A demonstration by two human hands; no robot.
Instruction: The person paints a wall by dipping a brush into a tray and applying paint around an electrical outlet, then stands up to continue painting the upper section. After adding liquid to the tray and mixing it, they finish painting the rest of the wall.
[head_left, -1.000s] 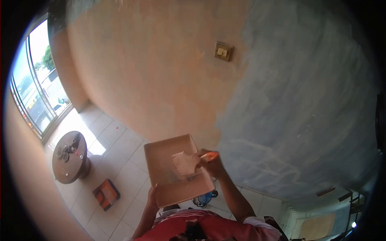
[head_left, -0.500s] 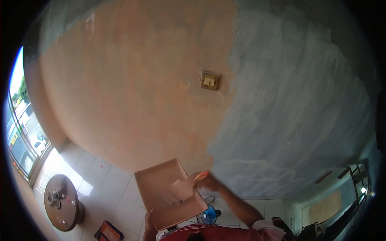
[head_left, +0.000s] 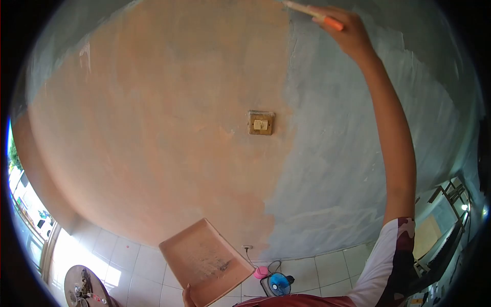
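Observation:
High at the top of the view, my right hand (head_left: 352, 35) is closed around a paintbrush (head_left: 333, 23) with an orange handle end. The brush is seen edge-on, its tip at the wall where peach paint (head_left: 194, 97) meets the grey-blue surface (head_left: 342, 148). Below, a peach-coloured paint tray (head_left: 197, 250) with dark smears inside is tilted in front of me. My left hand (head_left: 187, 295) grips the tray's lower left edge; only a few fingers show.
A dirty light switch (head_left: 261, 123) is on the wall. On the tiled floor are a small blue fan (head_left: 279, 283), a pink object (head_left: 261, 272) and a cluttered round table (head_left: 76, 273). A cable runs from a wall socket (head_left: 247, 246). A metal-framed structure (head_left: 440, 220) stands right.
My right hand has lifted the brush from the tray to high on the wall. The view has tilted upward. The tray, still in my left hand, appears lower and further left.

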